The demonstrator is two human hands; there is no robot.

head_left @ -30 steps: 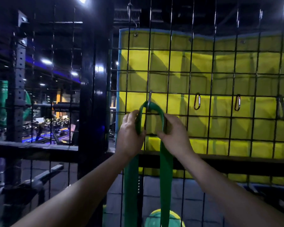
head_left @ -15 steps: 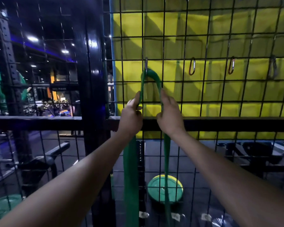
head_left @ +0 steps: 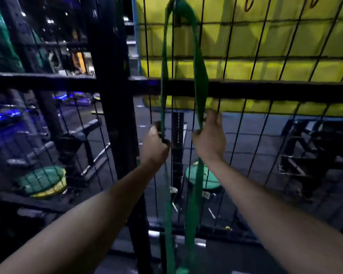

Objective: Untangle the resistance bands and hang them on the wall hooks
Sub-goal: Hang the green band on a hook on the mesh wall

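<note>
Both hands are clamped on the green resistance band point(head_left: 201, 76): my left hand point(head_left: 154, 146) pinches the strand at 9 o'clock, my right hand point(head_left: 210, 138) grips the strand at 3 o'clock. The band's loop hangs over a hook point(head_left: 174, 1) at 12 o'clock on the wire mesh wall point(head_left: 265, 62), just beside the black post point(head_left: 111, 95); the strands hang apart, with open mesh to the right. Since the earlier frame my hands have slid down below the horizontal bar point(head_left: 265, 89).
</note>
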